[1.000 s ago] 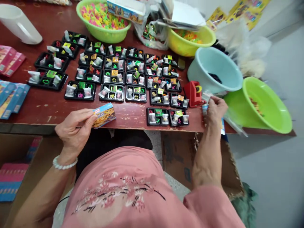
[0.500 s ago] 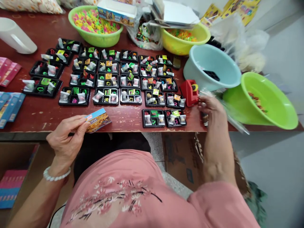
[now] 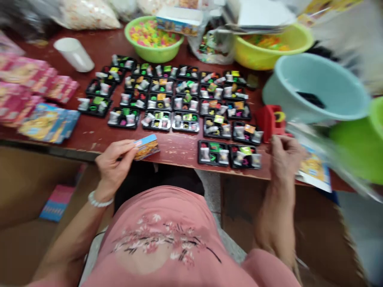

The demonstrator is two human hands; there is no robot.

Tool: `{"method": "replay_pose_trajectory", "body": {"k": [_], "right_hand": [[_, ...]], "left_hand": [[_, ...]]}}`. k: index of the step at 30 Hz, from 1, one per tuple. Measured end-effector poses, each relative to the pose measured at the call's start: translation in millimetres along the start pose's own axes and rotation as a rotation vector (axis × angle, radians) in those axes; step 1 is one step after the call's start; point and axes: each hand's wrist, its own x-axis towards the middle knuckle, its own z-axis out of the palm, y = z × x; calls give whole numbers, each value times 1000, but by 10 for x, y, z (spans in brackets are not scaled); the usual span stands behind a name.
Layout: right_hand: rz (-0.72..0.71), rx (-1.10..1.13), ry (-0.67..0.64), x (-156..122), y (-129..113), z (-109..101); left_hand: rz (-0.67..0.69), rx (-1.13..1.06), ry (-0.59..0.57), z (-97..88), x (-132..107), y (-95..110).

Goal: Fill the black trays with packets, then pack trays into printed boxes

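My left hand [image 3: 116, 161] pinches a small printed cardboard box [image 3: 147, 147], blue on top with a yellow-brown picture, at the table's front edge. At the right, my right hand [image 3: 284, 153] has its fingers pressed together against the front of a red tape dispenser [image 3: 271, 123] with a yellow core. Whatever is between those fingers is too blurred to make out. Between the hands, black compartment trays [image 3: 185, 121] stand in rows, filled with small wrapped packets and bright plastic pieces. Two of them [image 3: 214, 153] sit nearer the front edge.
Pink boxes [image 3: 18, 99] and blue boxes [image 3: 49, 123] are stacked at left, near a white cup [image 3: 74, 54]. Along the back stand a green basket [image 3: 157, 52], a yellow bowl [image 3: 263, 59] and a light-blue tub [image 3: 317, 87]. A printed sheet [image 3: 314, 169] lies beside my right hand.
The view has swung left, so the table's things appear farther right. My left hand still holds the box. My right hand stays by the tape dispenser, and the printed sheet beside it now shows.
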Motion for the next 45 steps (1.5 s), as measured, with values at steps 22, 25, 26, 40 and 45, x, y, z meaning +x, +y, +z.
{"method": "replay_pose_trajectory", "body": {"k": [22, 25, 26, 40, 45], "right_hand": [[-125, 501, -662, -1545, -2003, 1744], [-118, 503, -656, -1552, -1978, 1773], [-113, 502, -653, -1554, -1977, 1777], [-121, 224, -734, -1279, -1544, 2048], [275, 622, -1131, -1232, -1536, 2001]], "left_hand": [[511, 414, -104, 37, 53, -81], [525, 459, -132, 15, 62, -68], [510, 445, -143, 6, 67, -52], [-373, -96, -263, -64, 183, -163], [-126, 69, -371, -287, -27, -57]]}}
